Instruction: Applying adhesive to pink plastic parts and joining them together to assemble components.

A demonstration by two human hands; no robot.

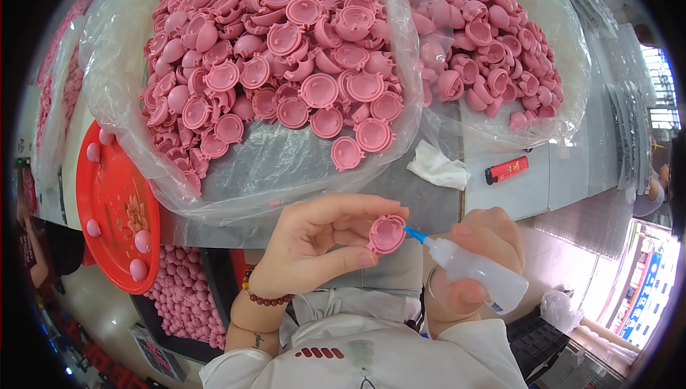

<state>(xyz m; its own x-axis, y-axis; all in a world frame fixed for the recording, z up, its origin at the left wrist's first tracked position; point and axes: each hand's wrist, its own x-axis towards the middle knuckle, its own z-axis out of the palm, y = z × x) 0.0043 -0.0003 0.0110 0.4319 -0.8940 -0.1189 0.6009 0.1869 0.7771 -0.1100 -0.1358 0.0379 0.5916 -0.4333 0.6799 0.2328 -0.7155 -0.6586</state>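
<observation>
Between the thumb and fingers of my left hand (307,242) is a pink plastic half-shell (386,234), its hollow side facing up toward me. My right hand (486,249) grips a translucent white squeeze bottle (477,274), tilted so that its blue nozzle tip (414,233) meets or nearly meets the shell's right rim. Whether any liquid is coming out is too small to see. Beyond my hands, a large heap of similar pink half-shells (286,38) lies in an open clear plastic bag (250,207).
A second bag of pink parts (493,46) lies at the back right. On the table are a crumpled white tissue (437,165) and a red lighter (507,169). At left, a red tray (107,196) carries several pink balls, above a dark crate full of pink balls (182,296).
</observation>
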